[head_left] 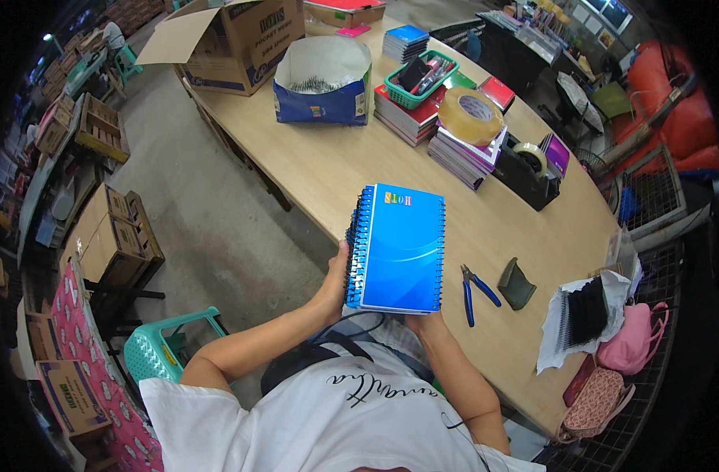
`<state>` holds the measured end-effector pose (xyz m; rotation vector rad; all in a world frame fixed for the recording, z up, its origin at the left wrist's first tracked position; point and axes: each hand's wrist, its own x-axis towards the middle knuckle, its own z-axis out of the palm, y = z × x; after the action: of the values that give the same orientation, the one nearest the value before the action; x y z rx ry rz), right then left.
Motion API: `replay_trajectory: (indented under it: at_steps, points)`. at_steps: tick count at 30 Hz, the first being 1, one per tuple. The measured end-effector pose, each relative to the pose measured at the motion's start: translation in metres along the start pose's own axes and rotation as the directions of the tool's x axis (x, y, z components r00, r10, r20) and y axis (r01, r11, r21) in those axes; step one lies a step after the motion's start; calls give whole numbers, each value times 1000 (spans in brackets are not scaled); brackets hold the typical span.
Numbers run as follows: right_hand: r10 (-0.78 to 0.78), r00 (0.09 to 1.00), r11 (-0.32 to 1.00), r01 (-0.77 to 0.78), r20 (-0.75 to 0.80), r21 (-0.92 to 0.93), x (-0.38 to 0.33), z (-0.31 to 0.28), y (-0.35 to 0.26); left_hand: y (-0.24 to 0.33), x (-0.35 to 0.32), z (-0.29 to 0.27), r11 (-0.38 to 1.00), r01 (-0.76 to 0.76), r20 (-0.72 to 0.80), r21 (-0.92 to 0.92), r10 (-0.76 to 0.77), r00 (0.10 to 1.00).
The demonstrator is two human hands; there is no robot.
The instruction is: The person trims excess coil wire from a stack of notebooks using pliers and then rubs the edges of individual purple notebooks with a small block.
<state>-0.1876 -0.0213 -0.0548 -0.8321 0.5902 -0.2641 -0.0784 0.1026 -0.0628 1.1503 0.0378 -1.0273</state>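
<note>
A stack of blue spiral-bound notebooks (399, 248) is held upright in front of me, over the near edge of the wooden table (328, 169). My left hand (333, 285) grips the stack along its left, wire-bound side. My right hand (426, 318) supports it from below at the bottom right corner, mostly hidden behind the covers. Spiral wire runs down both long sides of the stack.
Blue-handled pliers (473, 291) and a dark green holder (517, 283) lie just right of the notebooks. Farther back stand a tape dispenser (528, 169), a large tape roll (469, 114) on notebook stacks, a green basket (420, 79), a blue-white bag (324, 82) and a cardboard box (233, 39). Black binding coils (584, 315) lie on paper at right.
</note>
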Motion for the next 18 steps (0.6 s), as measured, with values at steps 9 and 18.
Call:
replay_trajectory:
  at_steps: [9,18]
  points:
    - [31,998,1000,-31,-59,4,-3,16,-24,38,-21,23,996,-47,-6,74,48,999]
    - [-251,968,966,249,-27,-68,53,81,-138,156,20,73,975,-134,139,178,110,984]
